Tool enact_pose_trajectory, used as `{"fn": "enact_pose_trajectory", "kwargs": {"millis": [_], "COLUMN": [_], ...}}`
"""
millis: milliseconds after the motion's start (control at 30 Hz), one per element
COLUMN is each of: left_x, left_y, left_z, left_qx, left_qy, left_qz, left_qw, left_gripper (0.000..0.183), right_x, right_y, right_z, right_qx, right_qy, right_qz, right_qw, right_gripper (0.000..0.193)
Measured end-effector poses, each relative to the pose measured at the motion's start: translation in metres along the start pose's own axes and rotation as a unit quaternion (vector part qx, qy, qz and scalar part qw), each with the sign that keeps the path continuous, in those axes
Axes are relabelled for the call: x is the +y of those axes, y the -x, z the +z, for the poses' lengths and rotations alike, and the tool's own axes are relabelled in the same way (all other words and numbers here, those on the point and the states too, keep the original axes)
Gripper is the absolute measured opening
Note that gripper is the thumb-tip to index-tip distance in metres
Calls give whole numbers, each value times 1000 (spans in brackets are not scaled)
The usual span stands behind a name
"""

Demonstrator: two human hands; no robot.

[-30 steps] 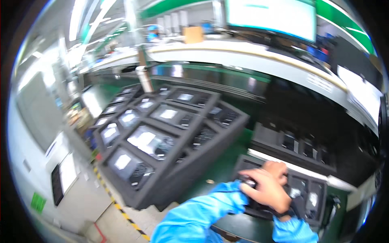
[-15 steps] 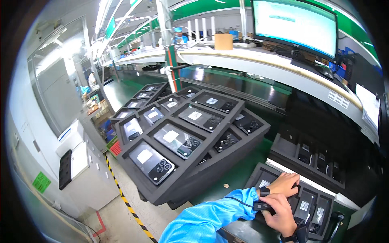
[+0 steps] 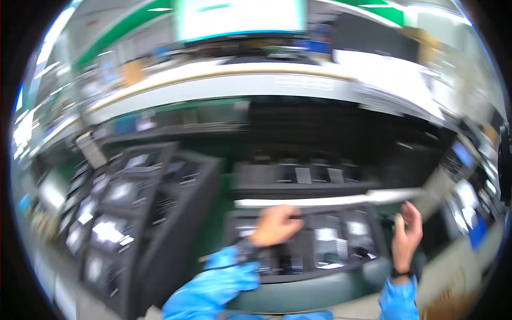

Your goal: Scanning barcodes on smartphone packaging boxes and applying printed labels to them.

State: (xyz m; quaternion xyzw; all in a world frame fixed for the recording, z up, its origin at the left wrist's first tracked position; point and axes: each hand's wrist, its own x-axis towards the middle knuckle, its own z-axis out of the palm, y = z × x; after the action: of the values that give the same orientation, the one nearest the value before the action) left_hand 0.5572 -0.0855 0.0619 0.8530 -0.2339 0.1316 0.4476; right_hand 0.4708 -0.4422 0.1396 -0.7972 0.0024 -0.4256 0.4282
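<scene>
A dark foam tray [image 3: 308,250] with smartphones in its slots lies in front of me, and the picture is smeared by motion. Over its left part is my left hand [image 3: 276,226], fingers curled together; whatever they grip, if anything, I cannot make out. One phone [image 3: 329,242] with a pale label rests in the tray to the right of that hand. Just past the tray's right end, my right hand [image 3: 407,234] is raised with its fingers stretched up, thumb apart, and nothing visible in it.
Stacked foam trays [image 3: 186,234] holding more phones stand at the left. Behind the front tray sits another phone tray [image 3: 258,177], beyond a white strip [image 3: 314,201]. A shelf [image 3: 213,80] across the back carries a monitor [image 3: 240,18] and papers [image 3: 389,74].
My view has swung to the right. My right hand has left my left wrist and moved out to the tray's right side. My left hand stays over the tray.
</scene>
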Motion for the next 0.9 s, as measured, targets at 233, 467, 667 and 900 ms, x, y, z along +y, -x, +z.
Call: {"fn": "enact_pose_trajectory", "kwargs": {"millis": [233,467,667,900], "left_x": [-5,-11,-8,-11], "left_y": [-4,-7,-2,3], "left_z": [-3,-22,-16,-13], "left_qx": [22,-75,-35,0], "left_qy": [113,235,247,190], "left_qz": [-11,-116,-99,-26], "left_qw": [993,962,963,981], "left_gripper": [15,17,14,14], "right_x": [104,109,159,93], "right_y": [-89,-136,-177,-5], "right_z": [-129,-125,-161,-74], "right_qx": [279,272,332,157], "right_qy": [-194,-181,196,-101], "right_qz": [216,229,18,239], "right_qw": [915,917,922,953], "right_gripper": [39,25,34,27]}}
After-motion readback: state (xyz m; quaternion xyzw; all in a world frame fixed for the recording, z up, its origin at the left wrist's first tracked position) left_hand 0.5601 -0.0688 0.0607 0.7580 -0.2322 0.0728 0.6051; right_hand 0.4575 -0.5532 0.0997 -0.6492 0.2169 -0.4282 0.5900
